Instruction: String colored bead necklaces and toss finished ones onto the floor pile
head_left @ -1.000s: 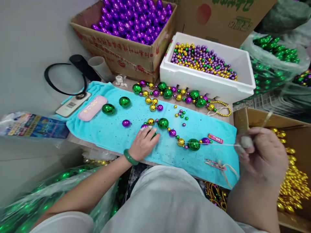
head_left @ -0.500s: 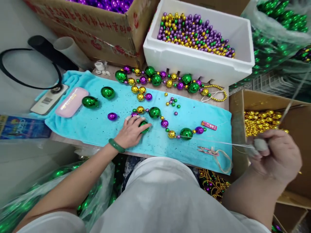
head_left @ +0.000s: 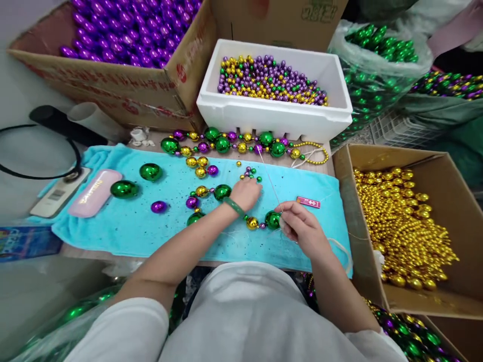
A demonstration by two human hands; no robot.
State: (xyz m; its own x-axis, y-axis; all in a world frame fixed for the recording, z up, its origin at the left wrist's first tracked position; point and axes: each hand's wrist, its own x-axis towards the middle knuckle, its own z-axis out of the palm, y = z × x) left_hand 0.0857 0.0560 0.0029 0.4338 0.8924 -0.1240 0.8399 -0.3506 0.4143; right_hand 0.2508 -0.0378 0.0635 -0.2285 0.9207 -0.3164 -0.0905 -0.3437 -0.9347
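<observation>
A half-strung row of green, gold and purple beads [head_left: 222, 192] lies on a turquoise towel [head_left: 113, 226]. My left hand [head_left: 247, 193], with a green bangle at the wrist, reaches over that strand towards a cluster of small loose beads [head_left: 251, 173]; its fingers are curled down on the towel. My right hand [head_left: 302, 229] pinches a thin needle with clear thread [head_left: 269, 181] right beside a large green bead [head_left: 272, 219] at the strand's end. A finished bead necklace [head_left: 226, 143] stretches along the towel's far edge.
A white foam box [head_left: 271, 113] of small mixed beads stands behind the towel. A cardboard box of purple beads [head_left: 124, 30] is at back left, a box of gold beads [head_left: 403, 221] at right. Two green balls [head_left: 136, 181], a pink case [head_left: 94, 193] and a red tag [head_left: 308, 202] lie on the towel.
My right hand came in from the far right to the green bead at the strand's end. My left hand left the strand's left end and moved right towards the small beads.
</observation>
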